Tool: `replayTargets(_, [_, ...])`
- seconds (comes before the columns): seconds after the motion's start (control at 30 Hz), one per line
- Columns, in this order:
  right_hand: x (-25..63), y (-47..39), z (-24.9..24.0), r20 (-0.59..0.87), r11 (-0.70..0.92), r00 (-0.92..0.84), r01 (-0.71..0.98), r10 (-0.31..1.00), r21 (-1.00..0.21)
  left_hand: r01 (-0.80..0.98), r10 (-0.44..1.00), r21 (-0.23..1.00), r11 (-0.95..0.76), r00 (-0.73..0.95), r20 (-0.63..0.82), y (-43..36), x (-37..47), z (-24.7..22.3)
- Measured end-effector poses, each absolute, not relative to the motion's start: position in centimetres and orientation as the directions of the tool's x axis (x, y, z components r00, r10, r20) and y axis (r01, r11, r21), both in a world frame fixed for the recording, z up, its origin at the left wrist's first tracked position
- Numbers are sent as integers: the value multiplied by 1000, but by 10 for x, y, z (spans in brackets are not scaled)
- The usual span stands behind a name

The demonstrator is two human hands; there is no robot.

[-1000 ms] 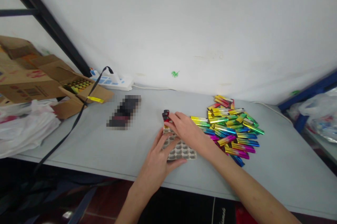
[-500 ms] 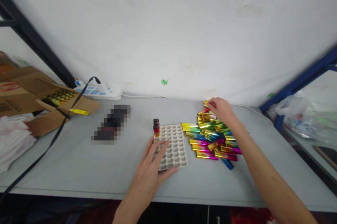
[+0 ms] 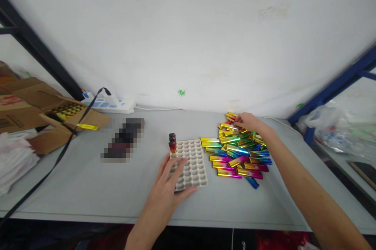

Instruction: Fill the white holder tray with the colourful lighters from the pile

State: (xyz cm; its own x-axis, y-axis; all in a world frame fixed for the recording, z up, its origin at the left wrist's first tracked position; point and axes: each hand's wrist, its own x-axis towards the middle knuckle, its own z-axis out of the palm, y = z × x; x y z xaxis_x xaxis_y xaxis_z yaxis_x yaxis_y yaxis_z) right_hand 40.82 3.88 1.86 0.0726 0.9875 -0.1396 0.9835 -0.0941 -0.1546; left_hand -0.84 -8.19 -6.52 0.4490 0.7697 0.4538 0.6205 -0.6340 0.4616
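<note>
A pale moulded tray (image 3: pixel 192 163) with rows of small pockets lies on the table. Several small red pieces with black tops (image 3: pixel 172 143) stand upright at its far left corner. My left hand (image 3: pixel 169 187) rests over the tray's near left side, fingers spread and thumb along the near edge. To the right lies a loose pile of shiny flat cases (image 3: pixel 237 150) in gold, pink, green and blue. My right hand (image 3: pixel 248 121) reaches to the pile's far side, fingertips pinched together against the cases. What is between those fingertips is too small to make out.
Open cardboard boxes (image 3: pixel 26 103), one holding rows of yellow and black items, stand at left with a white plastic bag (image 3: pixel 16 160). Behind them lies a power strip (image 3: pixel 114 105). A black strap (image 3: pixel 63 156) crosses the left side. Clear plastic bags (image 3: pixel 331 124) lie at right.
My right hand has shifted slightly right and towards me over the far end of the pile. My left hand stays on the tray. The whole view has shifted slightly.
</note>
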Motion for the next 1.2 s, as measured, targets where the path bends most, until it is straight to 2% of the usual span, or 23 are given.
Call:
replayTargets(0.13, [407,31,20,-11,-97,97,967,995,-236,628,772,457,-630,443,455,-82,-9,-67])
replayTargets(0.23, [395,18,26,131,-22,93,886,987,-464,629,768,448,-635,448,458,-81,-10,-69])
replayTargets(0.37, [357,2,36,267,170,89,573,959,-801,633,772,450,-630,446,453,-80,-11,-68])
replayTargets(0.5, [308,-5,36,262,222,168,223,950,-949,640,775,445,-626,446,448,-82,-11,-66])
replayTargets(0.6, [276,-8,28,206,201,189,46,960,-978,636,774,448,-628,449,448,-83,-9,-65])
replayTargets(0.67, [259,-12,23,187,185,167,31,968,-982,629,773,456,-630,447,451,-83,-8,-65])
replayTargets(0.77, [240,-20,21,132,131,35,34,991,-991,627,781,471,-620,433,451,-83,-6,-65])
replayTargets(0.93, [220,-33,21,90,76,-151,-94,984,-993,624,787,483,-614,434,440,-85,-6,-65])
replayTargets(1.07, [208,-35,14,37,28,-80,-119,996,-993,619,781,481,-621,432,452,-85,-6,-66])
replayTargets(1.2, [205,-34,4,78,76,69,32,995,-997,617,778,480,-623,426,462,-84,-6,-67])
